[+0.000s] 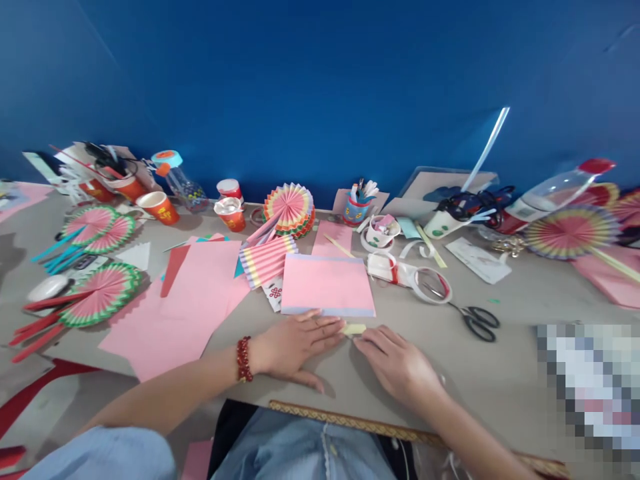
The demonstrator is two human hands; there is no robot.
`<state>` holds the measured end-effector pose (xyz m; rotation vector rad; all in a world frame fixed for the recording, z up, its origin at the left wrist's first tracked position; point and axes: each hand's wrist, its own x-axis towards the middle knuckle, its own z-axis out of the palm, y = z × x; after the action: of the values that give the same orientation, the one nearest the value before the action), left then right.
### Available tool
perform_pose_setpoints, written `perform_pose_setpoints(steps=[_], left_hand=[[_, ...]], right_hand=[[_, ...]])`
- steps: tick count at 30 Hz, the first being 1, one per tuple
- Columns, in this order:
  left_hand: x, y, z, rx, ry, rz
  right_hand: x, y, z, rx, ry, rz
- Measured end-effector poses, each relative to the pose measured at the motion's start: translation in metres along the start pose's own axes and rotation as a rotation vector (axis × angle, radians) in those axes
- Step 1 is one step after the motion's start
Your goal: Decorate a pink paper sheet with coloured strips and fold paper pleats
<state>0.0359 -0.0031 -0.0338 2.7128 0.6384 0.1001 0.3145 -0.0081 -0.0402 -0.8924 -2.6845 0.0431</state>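
My left hand [297,348] lies flat on the table with its fingers stretched out and its thumb apart. Its fingertips rest at the left end of a short pale yellow paper strip [355,329]. At the strip's right end, the bent fingers of my right hand [399,363] are pressed together; the thumb is mostly hidden. Just beyond my hands lies a pink paper sheet [327,283] with lilac bands along its long edges. A pleated, striped paper piece [269,260] touches its left side.
Pink sheets [185,300] and finished paper fans [103,293] spread on the left. Black-handled scissors [481,323] and a tape roll [433,285] lie to the right. Paper cups [159,207], a pen holder [356,210] and a plastic bottle [555,193] line the blue wall [320,93].
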Motion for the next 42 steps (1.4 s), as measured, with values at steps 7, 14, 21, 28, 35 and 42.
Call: perform_pose_setpoints(steps=[7,14,21,28,35,42], left_hand=[[-0.024,0.000,-0.008,0.034,0.031,-0.043],[-0.030,-0.001,0.001,0.093,0.020,-0.069],[-0.029,-0.001,0.000,0.104,0.029,-0.073],[-0.029,-0.001,0.000,0.120,0.036,-0.059],[-0.028,-0.002,0.002,0.111,0.032,-0.055],[-0.033,-0.005,-0.004,0.073,0.015,-0.067]], right_hand=[[0.003,-0.002,-0.003,-0.032,-0.031,-0.005],[0.003,-0.003,-0.003,-0.076,-0.044,-0.012],[0.006,-0.005,-0.001,-0.065,-0.057,-0.019],[0.007,-0.008,0.002,-0.059,-0.060,-0.028],[0.020,-0.020,0.008,-0.046,-0.062,-0.042],[0.026,-0.027,0.009,-0.030,-0.088,-0.018]])
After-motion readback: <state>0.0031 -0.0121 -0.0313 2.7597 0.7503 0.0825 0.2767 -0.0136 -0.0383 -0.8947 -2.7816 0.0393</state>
